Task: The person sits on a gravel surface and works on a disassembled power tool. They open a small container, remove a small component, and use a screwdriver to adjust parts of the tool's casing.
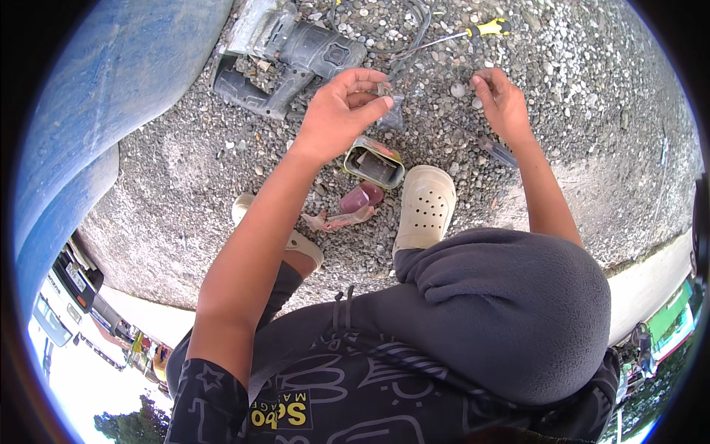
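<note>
- While you are crouching over the gravel (592,140), your left hand (334,115) is pinching a small grey piece (384,89) between thumb and fingertips, probably because something this little is calling for a fingertip hold rather than a fist.
- Your right hand (506,109) is hovering well apart from the left, its fingers bending and its thumb sitting near the forefinger; I cannot tell whether anything tiny is resting between them.
- The power tool (318,50) is lying on the gravel just beyond your left hand, likely because it is too bulky to be holding during such fine fingerwork.
- A see-through bag (392,117) is showing just below your left fingertips; whether it is hanging from them or lying on the stones, I cannot tell.
- An open tin (400,175) is facing its mouth toward you, so its dark contents are presumably lying within easy reach.
- A maroon cup (358,198) is lying just beside the tin, with crumpled plastic (339,220) next to it, perhaps so that small things are sitting together between your pale clogs (427,203).
- A yellow-handled screwdriver (484,29) is lying beyond your right hand and a thin tool (499,152) below it, both probably waiting there for handy picking up.
</note>
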### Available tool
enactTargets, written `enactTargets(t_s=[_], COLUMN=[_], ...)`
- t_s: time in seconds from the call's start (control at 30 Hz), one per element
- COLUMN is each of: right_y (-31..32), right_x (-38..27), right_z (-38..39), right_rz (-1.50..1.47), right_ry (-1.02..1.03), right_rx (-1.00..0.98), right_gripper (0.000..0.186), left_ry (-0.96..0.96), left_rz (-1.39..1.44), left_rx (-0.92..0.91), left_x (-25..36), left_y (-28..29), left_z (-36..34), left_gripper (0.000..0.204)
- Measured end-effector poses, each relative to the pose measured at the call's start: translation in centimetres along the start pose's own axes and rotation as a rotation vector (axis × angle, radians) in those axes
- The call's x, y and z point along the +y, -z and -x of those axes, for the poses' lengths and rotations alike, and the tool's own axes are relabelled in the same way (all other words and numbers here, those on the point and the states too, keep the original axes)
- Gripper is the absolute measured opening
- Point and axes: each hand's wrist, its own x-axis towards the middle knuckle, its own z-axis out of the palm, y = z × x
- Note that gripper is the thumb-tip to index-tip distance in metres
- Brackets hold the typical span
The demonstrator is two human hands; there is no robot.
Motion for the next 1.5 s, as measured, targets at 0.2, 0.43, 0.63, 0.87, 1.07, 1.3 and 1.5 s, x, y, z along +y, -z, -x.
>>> enactTargets(t_s=[0.2, 0.43, 0.63, 0.87, 1.07, 1.3, 1.5], right_y=[-1.0, -2.1, -2.8, -3.3, -3.8, -4.1, -4.1], right_x=[-3.6, -5.7, -5.5, -5.4, -5.3, -5.1, -5.8], right_z=[-0.6, -1.4, -1.3, -1.1, -1.0, -1.0, -1.2], right_rz=[-0.192, -0.068, -0.126, -0.121, -0.129, -0.110, -0.158], right_ry=[0.000, 0.093, 0.059, 0.013, 0.036, 0.035, 0.044], right_rx=[-0.123, -0.155, -0.171, -0.236, -0.247, -0.267, -0.264], right_gripper=[0.021, 0.020, 0.023, 0.026, 0.024, 0.024, 0.021], left_ry=[-0.178, -0.351, -0.468, -0.611, -0.604, -0.552, -0.493], left_rz=[-0.068, -0.556, -0.657, -0.673, -0.642, -0.623, -0.608], left_rx=[0.283, 0.393, 0.440, 0.419, 0.435, 0.483, 0.459], left_x=[-0.8, -2.7, -3.2, -3.0, -3.3, -3.3, -2.6], left_y=[6.3, 6.1, 5.7, 5.6, 5.4, 4.5, 4.7], left_z=[-2.5, -3.7, -3.1, -3.6, -3.9, -4.1, -4.1], left_gripper=[0.045, 0.046, 0.049, 0.048, 0.042, 0.046, 0.044])
